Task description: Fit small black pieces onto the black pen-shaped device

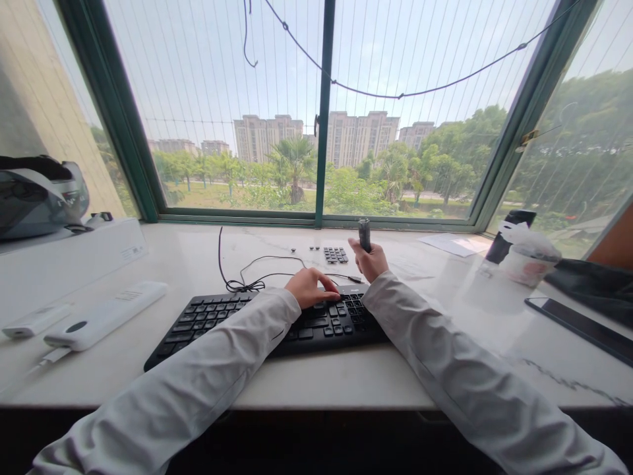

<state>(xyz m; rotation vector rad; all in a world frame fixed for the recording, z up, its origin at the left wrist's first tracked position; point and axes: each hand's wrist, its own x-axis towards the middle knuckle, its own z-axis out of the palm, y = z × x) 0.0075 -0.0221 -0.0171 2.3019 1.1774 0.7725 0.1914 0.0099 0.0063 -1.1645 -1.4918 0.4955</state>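
A black keyboard (200, 323) lies at a slant before me. My left hand (310, 289) is closed at its upper edge, thumb and forefinger close together by the keys left of the number pad; whether a small piece sits between the fingertips is hidden. Over the keyboard's upper right, my right hand (372, 262) is raised and wrapped round a short dark stick-like tool (364, 235), its blunt greyish end pointing up. The tool's lower end is out of sight. On the number pad (353, 305), several key places look bare. Loose keycaps (335, 255) lie in rows behind the keyboard.
A black cable (246, 286) coils behind the keyboard. White devices (106, 315) and a white box (74, 254) stand left. A phone (583, 326), a bagged cup (529, 257) and papers (453, 244) are on the right. A window (319, 132) rises behind the table.
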